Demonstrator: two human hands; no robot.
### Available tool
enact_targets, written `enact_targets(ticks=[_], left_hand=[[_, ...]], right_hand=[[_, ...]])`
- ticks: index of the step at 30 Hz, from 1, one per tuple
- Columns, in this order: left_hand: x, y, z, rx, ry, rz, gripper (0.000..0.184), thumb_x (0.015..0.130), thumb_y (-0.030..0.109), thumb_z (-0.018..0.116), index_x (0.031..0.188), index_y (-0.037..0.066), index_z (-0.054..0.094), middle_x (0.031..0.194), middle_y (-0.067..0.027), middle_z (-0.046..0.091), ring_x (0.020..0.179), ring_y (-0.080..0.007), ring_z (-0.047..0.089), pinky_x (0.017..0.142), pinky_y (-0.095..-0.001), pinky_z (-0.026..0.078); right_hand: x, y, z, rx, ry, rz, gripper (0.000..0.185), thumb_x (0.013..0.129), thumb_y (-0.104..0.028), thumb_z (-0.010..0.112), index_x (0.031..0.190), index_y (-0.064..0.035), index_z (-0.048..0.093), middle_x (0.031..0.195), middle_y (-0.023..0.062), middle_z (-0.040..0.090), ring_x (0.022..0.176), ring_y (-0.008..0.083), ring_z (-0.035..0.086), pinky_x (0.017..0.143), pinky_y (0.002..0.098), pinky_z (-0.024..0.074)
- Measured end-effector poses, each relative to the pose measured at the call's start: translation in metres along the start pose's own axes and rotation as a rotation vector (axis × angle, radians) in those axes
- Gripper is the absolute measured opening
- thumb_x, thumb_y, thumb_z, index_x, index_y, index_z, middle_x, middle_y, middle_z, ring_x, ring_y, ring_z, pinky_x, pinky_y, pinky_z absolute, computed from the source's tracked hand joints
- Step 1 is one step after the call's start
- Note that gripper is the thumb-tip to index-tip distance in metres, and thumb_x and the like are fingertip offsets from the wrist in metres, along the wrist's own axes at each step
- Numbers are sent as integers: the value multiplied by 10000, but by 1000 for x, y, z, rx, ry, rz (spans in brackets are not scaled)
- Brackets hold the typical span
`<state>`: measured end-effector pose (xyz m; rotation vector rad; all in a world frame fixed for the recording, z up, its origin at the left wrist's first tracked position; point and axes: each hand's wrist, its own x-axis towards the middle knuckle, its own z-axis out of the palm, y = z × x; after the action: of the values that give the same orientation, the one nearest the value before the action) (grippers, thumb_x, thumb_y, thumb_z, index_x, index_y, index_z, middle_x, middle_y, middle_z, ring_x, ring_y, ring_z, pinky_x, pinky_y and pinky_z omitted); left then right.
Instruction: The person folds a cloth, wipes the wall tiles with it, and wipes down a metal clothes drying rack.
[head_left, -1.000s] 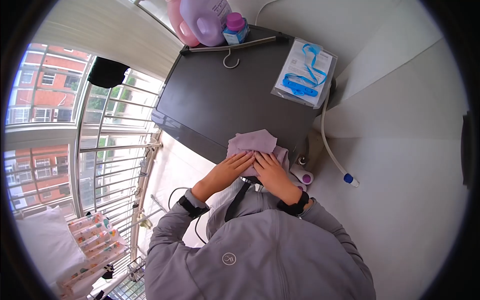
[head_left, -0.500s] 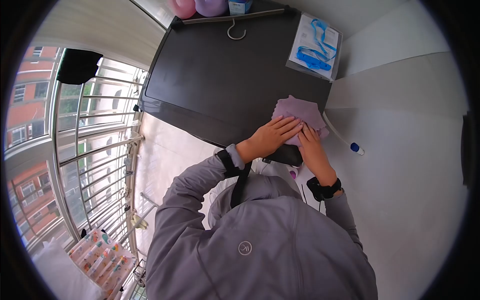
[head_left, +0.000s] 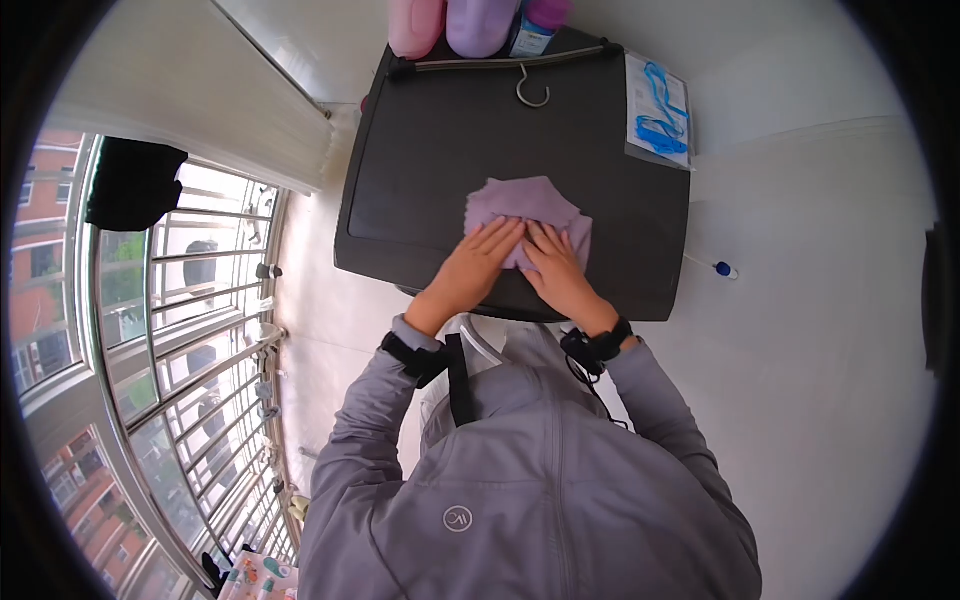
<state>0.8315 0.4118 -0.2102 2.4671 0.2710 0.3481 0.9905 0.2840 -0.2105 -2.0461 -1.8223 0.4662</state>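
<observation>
A mauve cloth (head_left: 525,199) lies spread on the dark grey top (head_left: 430,150), near its front edge. My left hand (head_left: 475,266) rests flat on the cloth's lower left part, with the fingers stretched out. On the lower right part lies my right hand (head_left: 560,271), palm down, its fingers slightly apart. The fingertips of both hands nearly meet at the middle of the cloth. Neither hand is closed round anything. The palms' undersides are hidden.
A hanger (head_left: 525,64) with a metal hook lies along the back edge, before a pink bottle (head_left: 415,28), a purple bottle (head_left: 478,28) and a blue box. A blue strap (head_left: 658,110) lies on papers at the right. Window bars stand left.
Between the first and second frames, both hands and the cloth moved right across the dark top; since then they have moved back left. The camera view has shifted too.
</observation>
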Motion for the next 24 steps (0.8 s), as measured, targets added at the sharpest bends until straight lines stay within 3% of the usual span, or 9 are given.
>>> enact_targets(ticks=[5, 9, 13, 16, 18, 20, 24], left_hand=[[-51, -58, -64, 72, 86, -277, 619, 842, -15, 491, 1441, 72, 365, 1462, -132, 408, 1380, -305, 345, 1122, -441, 287], [-54, -83, -68, 58, 108, -257, 623, 858, -36, 485, 1456, 62, 342, 1476, -157, 379, 1394, -334, 308, 1137, -431, 255], [-53, -66, -55, 163, 79, -210, 628, 842, -34, 505, 1445, 22, 341, 1470, -176, 382, 1380, -349, 327, 1129, -431, 276], [-48, -37, -33, 183, 55, -161, 623, 835, -20, 526, 1430, -13, 343, 1460, -195, 387, 1365, -367, 342, 1120, -420, 299], [-41, -11, -15, 162, 55, -122, 591, 845, 20, 524, 1416, 2, 372, 1445, -180, 418, 1344, -360, 381, 1096, -439, 321], [-35, 11, 5, 151, 50, -105, 594, 840, 21, 529, 1412, -6, 371, 1441, -191, 416, 1342, -369, 378, 1098, -441, 317], [-20, 51, 5, 75, 21, -113, 499, 822, 40, 598, 1313, 44, 511, 1333, -145, 529, 1200, -338, 524, 979, -394, 450]], right_hand=[[101, -63, 43, -18, 3, -190, 513, 803, -122, 653, 1290, -18, 528, 1419, 155, 422, 1347, 334, 338, 1111, 528, 252], [121, -69, 60, -37, 65, -215, 521, 793, -52, 625, 1303, -24, 519, 1417, 142, 427, 1349, 315, 345, 1115, 512, 260], [104, -51, 44, -25, -4, -256, 519, 803, -1, 596, 1314, -31, 513, 1437, 135, 417, 1354, 312, 357, 1134, 472, 259], [70, -26, 9, 202, -87, -282, 487, 818, -3, 597, 1299, -44, 535, 1430, 134, 439, 1340, 305, 384, 1136, 453, 265], [39, -4, -6, 196, -48, -308, 463, 832, -5, 597, 1289, -55, 544, 1357, 137, 521, 1267, 313, 473, 1098, 418, 336], [3, 5, -34, 284, -84, -203, 440, 826, -4, 599, 1262, -47, 561, 1286, 141, 575, 1197, 313, 536, 1032, 393, 402], [-40, 5, -66, 490, 31, 30, 381, 815, -11, 609, 1195, -36, 602, 1160, 148, 643, 1021, 289, 636, 868, 343, 493]])
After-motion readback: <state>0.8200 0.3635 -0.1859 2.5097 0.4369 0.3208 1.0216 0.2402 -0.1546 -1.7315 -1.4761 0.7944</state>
